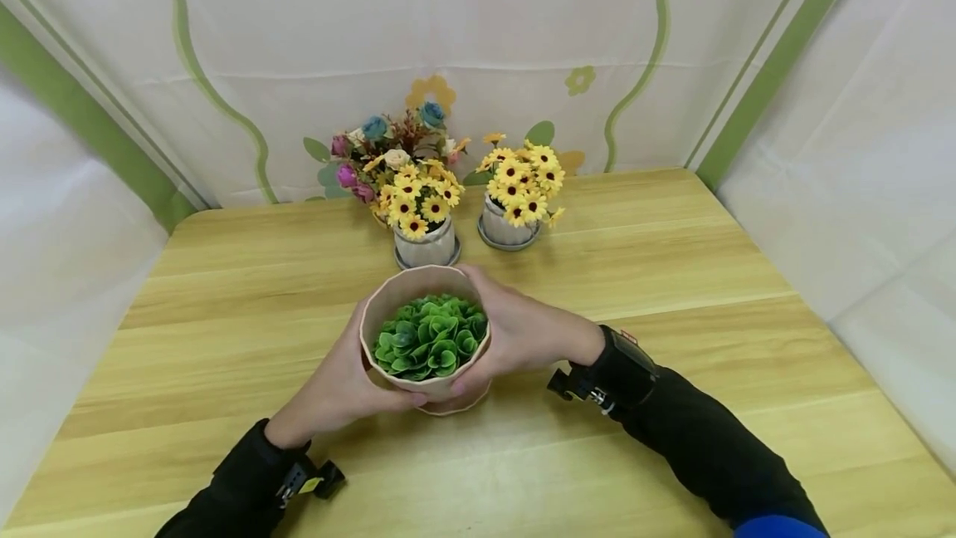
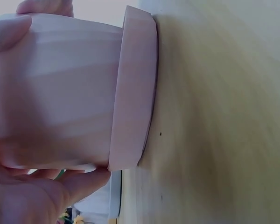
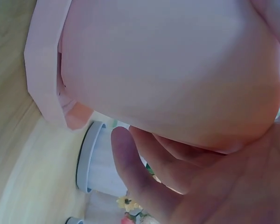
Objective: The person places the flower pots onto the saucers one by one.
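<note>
A pale pink flower pot (image 1: 441, 389) with a faceted rim holds a leafy green plant (image 1: 429, 337). My left hand (image 1: 342, 380) grips its left side, thumb across the near face. On the other side my right hand (image 1: 515, 326) holds the pot, its thumb also at the front. Beneath is a matching pink saucer (image 2: 133, 88), lying on the table. In the right wrist view a gap shows between the pot's wall (image 3: 168, 60) and the saucer's rim (image 3: 45, 65); whether the pot's base touches the saucer is hidden.
Two pale pots with yellow flowers, a left one (image 1: 426, 247) and a right one (image 1: 508, 225), stand on grey saucers beyond my hands. A mixed bouquet (image 1: 396, 135) is behind the left one. A patterned curtain (image 1: 493, 23) hangs along the wooden table's (image 1: 635, 405) back edge.
</note>
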`<move>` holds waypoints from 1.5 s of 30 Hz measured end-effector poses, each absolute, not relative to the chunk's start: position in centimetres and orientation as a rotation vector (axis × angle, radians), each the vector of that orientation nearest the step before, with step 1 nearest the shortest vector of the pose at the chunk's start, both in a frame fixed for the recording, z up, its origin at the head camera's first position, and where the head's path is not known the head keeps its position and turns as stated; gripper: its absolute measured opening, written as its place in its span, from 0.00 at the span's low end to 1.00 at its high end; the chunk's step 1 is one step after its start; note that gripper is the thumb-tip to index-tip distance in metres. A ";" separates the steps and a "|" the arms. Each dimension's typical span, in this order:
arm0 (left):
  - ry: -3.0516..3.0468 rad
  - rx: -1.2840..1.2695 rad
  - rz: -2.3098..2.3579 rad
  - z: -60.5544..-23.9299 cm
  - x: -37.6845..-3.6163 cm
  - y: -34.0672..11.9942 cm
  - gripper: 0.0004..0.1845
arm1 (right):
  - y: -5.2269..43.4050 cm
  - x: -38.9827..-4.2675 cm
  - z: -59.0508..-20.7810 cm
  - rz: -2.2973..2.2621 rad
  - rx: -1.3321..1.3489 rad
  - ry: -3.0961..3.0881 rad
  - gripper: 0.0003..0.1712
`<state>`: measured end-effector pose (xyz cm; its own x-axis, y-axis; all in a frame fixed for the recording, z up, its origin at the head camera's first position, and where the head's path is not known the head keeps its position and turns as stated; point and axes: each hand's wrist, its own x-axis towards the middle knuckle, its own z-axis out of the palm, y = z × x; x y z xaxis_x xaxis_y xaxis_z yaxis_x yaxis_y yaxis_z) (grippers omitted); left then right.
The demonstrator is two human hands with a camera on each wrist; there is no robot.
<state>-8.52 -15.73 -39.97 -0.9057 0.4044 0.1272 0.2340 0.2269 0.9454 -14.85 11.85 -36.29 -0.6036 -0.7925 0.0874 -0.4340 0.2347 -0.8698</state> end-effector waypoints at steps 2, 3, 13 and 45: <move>2.359 0.609 1.759 -39.9 -8.4 -16.0 0.69 | 11.5 -14.8 -36.1 -1.299 -1.129 2.156 0.74; 2.366 0.601 1.759 -39.9 -8.4 -16.1 0.69 | 11.3 -14.8 -36.0 -1.285 -1.123 2.167 0.74; 2.374 0.630 1.829 -40.1 -8.5 -17.3 0.71 | 9.3 -15.2 -35.9 -1.178 -1.116 2.256 0.75; 2.543 0.517 1.968 -39.8 -9.6 -21.1 0.64 | 2.7 -17.7 -35.7 -1.221 -1.158 2.346 0.76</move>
<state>-9.59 -21.11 -39.84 -0.9431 0.1775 0.2813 0.3168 0.2222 0.9221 -17.69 2.74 -35.67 -0.6513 -0.7478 0.1288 -0.5347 0.3318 -0.7772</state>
